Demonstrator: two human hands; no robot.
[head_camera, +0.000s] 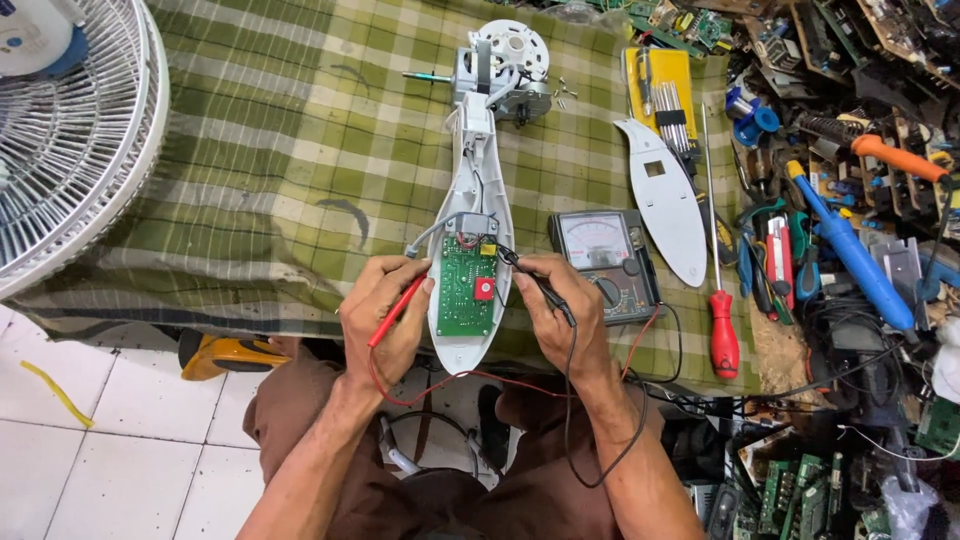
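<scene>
1. my left hand (382, 318) fingers pinch the red probe (397, 311); right hand (556, 312) fingers grip the black probe (538, 285).
2. both tips rest on the green circuit board (464, 298), inside the white fan housing (474, 200) on the checked cloth (270, 170).
3. analog multimeter (604, 262) just beside.

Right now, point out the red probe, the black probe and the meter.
red probe (398, 310), head view, mid-shaft in the left hand.
black probe (540, 285), head view, shaft in the right hand.
meter (594, 240), head view, dial face.
</scene>
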